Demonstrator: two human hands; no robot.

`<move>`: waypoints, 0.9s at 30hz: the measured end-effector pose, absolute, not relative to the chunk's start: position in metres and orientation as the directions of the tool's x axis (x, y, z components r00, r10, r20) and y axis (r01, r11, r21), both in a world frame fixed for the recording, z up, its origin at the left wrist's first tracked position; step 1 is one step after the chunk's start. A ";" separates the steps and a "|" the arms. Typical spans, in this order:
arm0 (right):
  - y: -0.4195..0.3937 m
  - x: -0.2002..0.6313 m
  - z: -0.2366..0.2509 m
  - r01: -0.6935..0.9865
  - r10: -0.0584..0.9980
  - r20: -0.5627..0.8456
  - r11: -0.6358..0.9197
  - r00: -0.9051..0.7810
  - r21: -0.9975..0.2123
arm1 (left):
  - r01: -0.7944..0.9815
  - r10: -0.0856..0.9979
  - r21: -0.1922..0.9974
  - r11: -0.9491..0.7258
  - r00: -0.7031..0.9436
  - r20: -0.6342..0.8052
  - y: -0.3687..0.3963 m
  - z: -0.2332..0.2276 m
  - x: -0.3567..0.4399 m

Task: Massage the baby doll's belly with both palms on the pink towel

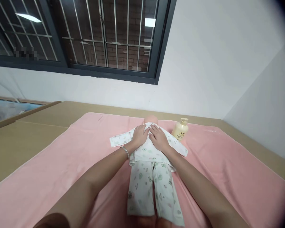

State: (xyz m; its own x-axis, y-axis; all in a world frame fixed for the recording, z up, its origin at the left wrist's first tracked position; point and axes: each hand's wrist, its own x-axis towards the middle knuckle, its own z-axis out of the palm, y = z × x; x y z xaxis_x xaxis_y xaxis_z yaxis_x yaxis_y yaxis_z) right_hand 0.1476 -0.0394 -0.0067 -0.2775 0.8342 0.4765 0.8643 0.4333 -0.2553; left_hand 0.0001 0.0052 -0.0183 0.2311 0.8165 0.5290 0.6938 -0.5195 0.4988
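A baby doll [151,120] lies on a pink blanket [85,158], dressed in a white patterned shirt [147,152] and matching trousers [154,190]. Only the top of its head shows beyond my hands. My left hand [140,134] rests flat on the doll's chest, fingers together, with a silver bangle [125,151] on the wrist. My right hand [158,136] lies flat beside it on the shirt, the two hands touching near the collar. Neither hand grips anything.
A cream pump bottle [180,129] stands upright on the blanket just right of the doll's shoulder. The blanket covers a tan surface [26,136] that meets a white wall [204,69] under a barred window [104,34].
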 end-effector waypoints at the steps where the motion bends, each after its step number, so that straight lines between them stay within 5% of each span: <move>1: -0.039 0.148 -0.007 0.862 0.833 0.478 0.436 -0.278 -0.258 | 0.694 0.814 0.497 -0.522 0.231 0.532 0.005 -0.018 0.000; 17: -0.036 0.152 -0.012 0.840 0.826 0.497 0.452 -0.267 -0.300 | 0.687 0.793 0.472 -0.552 0.258 0.552 0.001 -0.013 0.003; 22: -0.044 0.156 0.004 0.865 0.834 0.449 0.452 -0.321 -0.220 | 0.716 0.819 0.452 -0.532 0.300 0.489 -0.002 0.002 0.001; 24: -0.051 0.167 0.022 0.867 0.816 0.454 0.470 -0.357 -0.163 | 0.707 0.852 0.508 -0.491 0.269 0.449 -0.002 0.013 0.004; 27: -0.058 0.196 0.052 0.892 0.775 0.578 0.419 -0.256 -0.166 | 0.486 0.895 0.754 -0.443 0.188 0.405 0.000 0.035 0.021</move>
